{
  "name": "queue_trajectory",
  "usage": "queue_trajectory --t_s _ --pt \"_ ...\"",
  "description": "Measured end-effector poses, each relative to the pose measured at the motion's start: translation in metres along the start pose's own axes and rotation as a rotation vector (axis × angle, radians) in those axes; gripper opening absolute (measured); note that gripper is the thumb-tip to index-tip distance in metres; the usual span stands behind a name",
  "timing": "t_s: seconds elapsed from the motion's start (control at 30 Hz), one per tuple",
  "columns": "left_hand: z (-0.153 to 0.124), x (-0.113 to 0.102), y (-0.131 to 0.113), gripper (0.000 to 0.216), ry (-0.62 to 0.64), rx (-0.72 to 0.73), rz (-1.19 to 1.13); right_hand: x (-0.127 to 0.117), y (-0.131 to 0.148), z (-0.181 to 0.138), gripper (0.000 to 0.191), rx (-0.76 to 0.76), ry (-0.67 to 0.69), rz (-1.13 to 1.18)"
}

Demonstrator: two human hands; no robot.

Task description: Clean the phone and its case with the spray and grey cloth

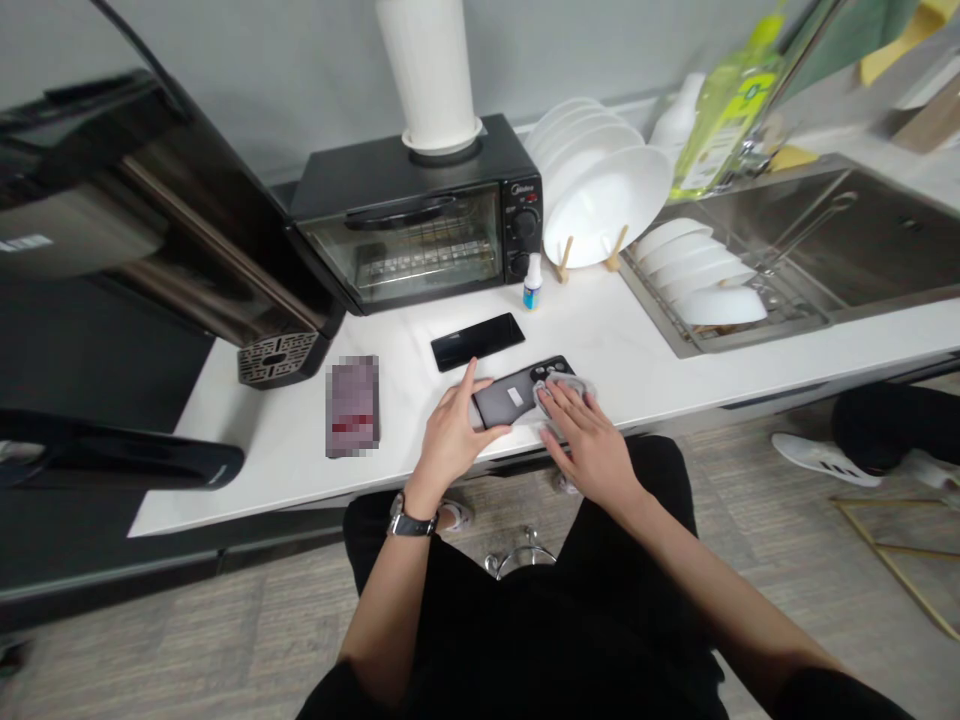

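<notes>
A dark grey phone (496, 401) lies back up near the counter's front edge, its camera lenses at the right end. My left hand (450, 428) grips its left end, thumb along the near side and fingers at the far side. With my right hand (589, 440) I press a crumpled whitish cloth or wipe (581, 385) against the camera end; the fingers cover part of the cloth. Just beyond is a second, black phone (478, 341), apart from both hands. A small white spray bottle (532, 285) with a blue label stands upright behind the phones.
A toaster oven (420, 240) backs the counter, with a white paper roll (431, 75) on top. Plates (607, 205) stand racked beside it, left of the sink (892, 230). A pixelated item (352, 405) lies left, near a tall black machine (247, 250). Another person's shoe (825, 460) shows right.
</notes>
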State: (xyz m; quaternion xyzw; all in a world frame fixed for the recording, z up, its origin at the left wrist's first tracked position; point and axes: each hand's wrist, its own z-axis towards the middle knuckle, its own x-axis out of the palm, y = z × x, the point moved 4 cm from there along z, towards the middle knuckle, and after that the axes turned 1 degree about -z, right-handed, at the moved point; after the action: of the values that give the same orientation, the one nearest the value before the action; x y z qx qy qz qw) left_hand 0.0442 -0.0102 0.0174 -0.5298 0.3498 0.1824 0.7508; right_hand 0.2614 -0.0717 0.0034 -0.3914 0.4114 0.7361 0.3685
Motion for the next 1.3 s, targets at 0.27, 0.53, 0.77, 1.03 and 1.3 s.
queue_trajectory --t_s 0.27,0.53,0.77,1.03,1.3 --pt "0.001 0.000 -0.001 0.120 0.015 0.014 0.010 0.008 -0.015 0.031 0.066 0.191 -0.061 -0.078" --pt "0.000 0.002 0.002 0.099 0.016 0.041 -0.014 0.038 0.047 0.061 0.068 0.152 -0.019 -0.010" --pt "-0.007 -0.001 0.002 0.088 -0.021 0.100 -0.040 0.044 0.088 0.064 0.062 0.071 0.076 0.071" --pt "-0.005 0.000 0.004 0.105 -0.006 0.048 -0.050 0.021 0.066 0.031 0.054 -0.141 0.127 0.201" --pt "-0.001 -0.002 -0.001 0.119 0.018 0.006 0.011 0.006 0.017 0.003 0.059 -0.104 0.054 0.117"
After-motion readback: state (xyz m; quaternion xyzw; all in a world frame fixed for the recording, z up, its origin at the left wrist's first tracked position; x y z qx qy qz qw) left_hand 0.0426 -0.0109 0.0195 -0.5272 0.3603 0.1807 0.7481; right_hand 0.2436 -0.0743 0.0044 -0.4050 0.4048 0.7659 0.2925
